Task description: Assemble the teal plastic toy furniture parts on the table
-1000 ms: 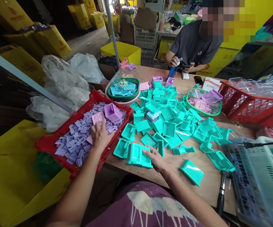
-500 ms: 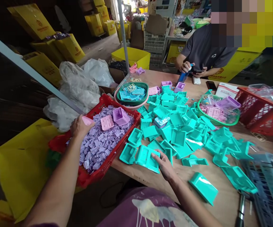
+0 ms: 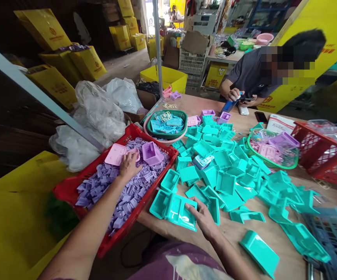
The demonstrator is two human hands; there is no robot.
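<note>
My left hand (image 3: 130, 166) is over the red crate (image 3: 133, 217), its fingers curled onto a small pink plastic piece (image 3: 137, 154) that they partly cover. Just left of those fingers is a larger pink plastic piece (image 3: 115, 154). A purple plastic box (image 3: 151, 153) sits to the right, on the heap of small lilac plastic parts (image 3: 133, 194). Over the table's front edge, my right hand (image 3: 201, 217) grips the right side of a teal plastic casing (image 3: 180, 212), thumb on top. Another teal tray-shaped piece (image 3: 159, 204) touches the casing's left side.
Many teal plastic parts (image 3: 225, 182) spread over the wooden table (image 3: 226, 245). Behind the crate stands a green basket (image 3: 182, 130) of blue parts. A metal post (image 3: 54, 101) slants down to the crate. Across the table, a person (image 3: 250, 74) holds a blue bottle (image 3: 229, 105).
My left hand has moved right from the crate's left rim onto the small pink piece. The larger pink piece now shows fully beside it. My right hand keeps hold of the teal casing.
</note>
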